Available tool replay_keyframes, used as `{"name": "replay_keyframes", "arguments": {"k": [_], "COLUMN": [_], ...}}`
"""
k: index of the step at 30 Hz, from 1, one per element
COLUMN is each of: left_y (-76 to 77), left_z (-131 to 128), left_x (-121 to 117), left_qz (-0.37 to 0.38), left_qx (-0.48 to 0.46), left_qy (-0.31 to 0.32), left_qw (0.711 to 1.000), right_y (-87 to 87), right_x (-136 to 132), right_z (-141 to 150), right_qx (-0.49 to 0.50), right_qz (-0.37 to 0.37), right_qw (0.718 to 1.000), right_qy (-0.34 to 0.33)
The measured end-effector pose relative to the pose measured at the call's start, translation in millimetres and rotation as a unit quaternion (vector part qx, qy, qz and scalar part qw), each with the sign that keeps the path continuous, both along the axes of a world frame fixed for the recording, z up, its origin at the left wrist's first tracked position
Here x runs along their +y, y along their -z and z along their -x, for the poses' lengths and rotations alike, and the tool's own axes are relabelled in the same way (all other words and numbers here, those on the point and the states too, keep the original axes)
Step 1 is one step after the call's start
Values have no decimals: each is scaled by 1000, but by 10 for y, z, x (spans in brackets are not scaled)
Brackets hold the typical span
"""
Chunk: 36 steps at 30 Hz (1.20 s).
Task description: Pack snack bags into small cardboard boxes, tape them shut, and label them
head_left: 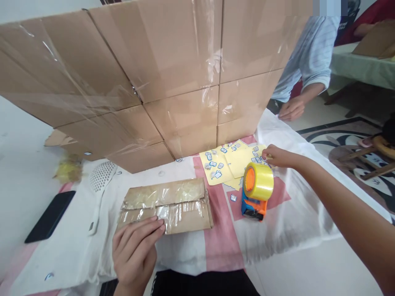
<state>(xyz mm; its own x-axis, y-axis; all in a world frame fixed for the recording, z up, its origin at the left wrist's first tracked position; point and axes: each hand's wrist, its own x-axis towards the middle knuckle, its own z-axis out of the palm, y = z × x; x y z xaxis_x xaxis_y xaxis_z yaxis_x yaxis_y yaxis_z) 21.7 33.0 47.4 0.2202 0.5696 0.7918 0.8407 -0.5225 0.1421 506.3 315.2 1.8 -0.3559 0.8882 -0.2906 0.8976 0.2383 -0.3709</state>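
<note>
My left hand [137, 242] lies on the near left part of a flat cardboard package [182, 207], its fingers stretched over the top. Shiny clear tape covers the package; its near left corner is hidden under the hand. At the right, my right hand [279, 156] is closed in a pinch at the edge of a yellow sheet with small blue-edged stickers [243, 162]. More yellow sheets lie beneath and beside it. Just in front of that hand stands a blue and orange tape dispenser [253, 207] with a big yellow roll of tape [263, 181].
A tall wall of taped cardboard boxes [185, 119] stands along the back. At left lie a white slotted skimmer [101, 179] and a dark phone [51, 216] on the pink and white cloth [222, 242]. Another person's hand [291, 109] rests near the far right table edge.
</note>
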Motion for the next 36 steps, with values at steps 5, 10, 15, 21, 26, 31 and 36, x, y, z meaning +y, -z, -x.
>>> {"name": "replay_keyframes", "arguments": {"k": [5, 10, 15, 21, 26, 31, 36], "left_y": [5, 6, 28, 44, 36, 36, 45], "left_z": [12, 12, 22, 31, 28, 8, 1], "left_x": [-2, 1, -4, -7, -8, -2, -9], "left_qz": [2, -4, -6, -2, -1, -12, -9], "left_qx": [2, 3, 0, -1, -4, -1, -4], "left_qy": [4, 8, 0, -5, -6, -4, -4], "left_qw": [1000, 1000, 1000, 1000, 1000, 1000, 1000], "right_y": [55, 31, -3, 55, 95, 79, 92], "right_x": [-21, -55, -55, -84, -81, -119, -304], "right_z": [-36, 27, 106, 144, 142, 170, 174], "right_qx": [36, 45, 32, 58, 69, 62, 43], "right_qz": [-32, -42, -59, -102, -114, -124, -159], "right_qw": [999, 998, 997, 993, 991, 989, 986], "right_qy": [-12, -8, -26, -27, -34, -49, -33]}}
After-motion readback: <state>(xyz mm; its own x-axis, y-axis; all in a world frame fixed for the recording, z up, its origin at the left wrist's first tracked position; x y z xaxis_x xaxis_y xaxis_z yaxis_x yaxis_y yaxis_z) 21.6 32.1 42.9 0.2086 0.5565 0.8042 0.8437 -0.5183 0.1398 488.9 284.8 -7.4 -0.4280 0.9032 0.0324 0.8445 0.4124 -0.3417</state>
